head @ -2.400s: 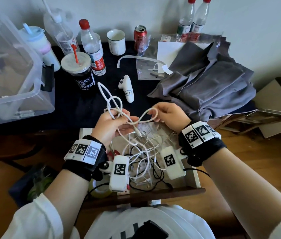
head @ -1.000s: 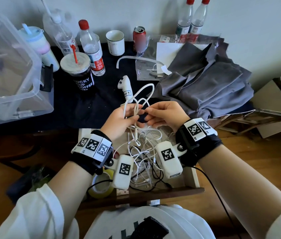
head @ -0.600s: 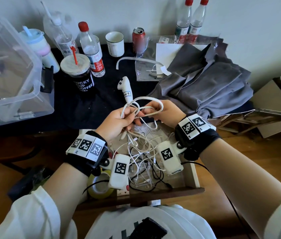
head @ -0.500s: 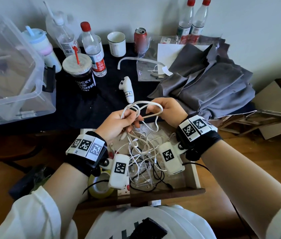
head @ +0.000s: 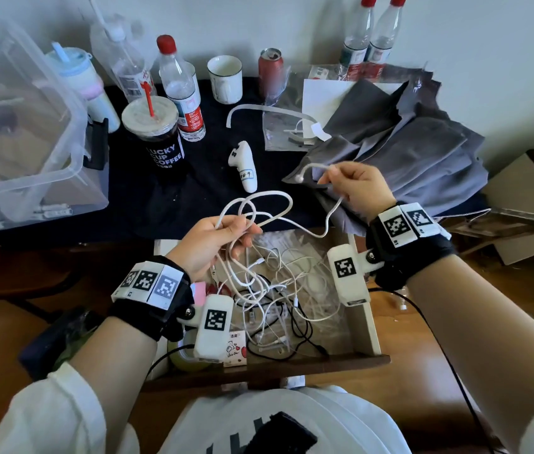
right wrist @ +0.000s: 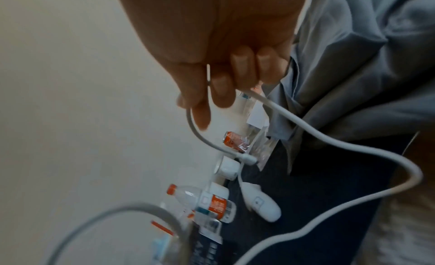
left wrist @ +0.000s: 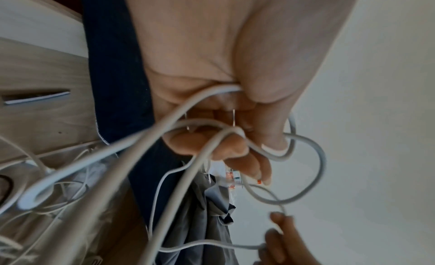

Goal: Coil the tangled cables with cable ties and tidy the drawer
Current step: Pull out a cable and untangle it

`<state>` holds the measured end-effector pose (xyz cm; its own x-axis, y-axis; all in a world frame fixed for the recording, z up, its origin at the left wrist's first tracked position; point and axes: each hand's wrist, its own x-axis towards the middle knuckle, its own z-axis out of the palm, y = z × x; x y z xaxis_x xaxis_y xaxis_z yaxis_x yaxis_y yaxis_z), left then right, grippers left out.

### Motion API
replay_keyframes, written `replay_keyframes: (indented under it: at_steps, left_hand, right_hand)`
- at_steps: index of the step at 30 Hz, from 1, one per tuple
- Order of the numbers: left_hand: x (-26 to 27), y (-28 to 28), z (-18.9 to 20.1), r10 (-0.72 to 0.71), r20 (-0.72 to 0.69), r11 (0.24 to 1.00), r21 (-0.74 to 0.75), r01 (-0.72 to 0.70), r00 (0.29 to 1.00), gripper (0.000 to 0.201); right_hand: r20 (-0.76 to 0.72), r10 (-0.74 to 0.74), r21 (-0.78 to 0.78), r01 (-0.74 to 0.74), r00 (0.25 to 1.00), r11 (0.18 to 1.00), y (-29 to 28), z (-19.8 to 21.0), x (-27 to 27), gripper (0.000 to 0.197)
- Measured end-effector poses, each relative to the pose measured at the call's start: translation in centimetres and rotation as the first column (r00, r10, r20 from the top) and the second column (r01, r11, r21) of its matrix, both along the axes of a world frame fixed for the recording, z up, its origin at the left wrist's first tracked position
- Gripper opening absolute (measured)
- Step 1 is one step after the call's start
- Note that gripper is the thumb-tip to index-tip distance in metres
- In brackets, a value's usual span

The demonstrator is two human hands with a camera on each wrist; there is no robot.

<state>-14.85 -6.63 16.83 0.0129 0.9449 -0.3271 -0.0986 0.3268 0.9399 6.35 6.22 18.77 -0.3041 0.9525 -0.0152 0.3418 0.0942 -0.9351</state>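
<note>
Pinching white cable (head: 305, 224) end, right hand (head: 359, 188) fingers; left hand (head: 213, 242) fingers curled round its loops.

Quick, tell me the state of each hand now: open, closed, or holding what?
Left hand: closed, gripping loops of the white cable.
Right hand: closed, pinching the same white cable near its plug end.

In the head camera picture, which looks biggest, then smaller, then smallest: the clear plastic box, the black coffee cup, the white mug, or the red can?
1. clear plastic box
2. black coffee cup
3. white mug and red can: these look about the same size, so I won't rank them.
</note>
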Motion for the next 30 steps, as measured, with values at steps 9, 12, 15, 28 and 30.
replay_keyframes:
  at_steps: [9,12,15,28,30]
  left_hand:
    - [0.7,1.0,1.0,-0.07,0.068,0.994,0.092,0.063,0.995,0.058]
    - [1.2,1.4,1.4,-0.109,0.066,0.99,0.091,0.103,0.992,0.062]
    - [1.3,1.6,1.4,-0.109,0.028,0.992,0.065,0.107,0.994,0.063]
    - [0.4,1.8,-0.2,0.13,0.194,0.984,-0.146,-0.102,0.972,0.049]
    - [-0.1,1.8,-0.5,0.212,0.2,0.967,-0.181,-0.177,0.957,0.045]
  right_hand:
    - [0.127,0.296,-0.146,-0.277,0.947,0.95,-2.2,-1.2,-0.9,0.029]
    - [0.019,0.396,-0.134,-0.39,0.918,0.911,-3.2,-0.6,-2.2,0.044]
    - [-0.028,0.479,-0.116,-0.479,0.877,0.87,-3.7,-0.4,-2.9,0.046]
    - [-0.101,0.296,-0.076,-0.304,0.95,0.95,-3.3,1.2,-2.6,0.043]
    - [-0.062,0.304,-0.112,-0.309,0.951,0.944,-3.2,0.8,-1.7,0.043]
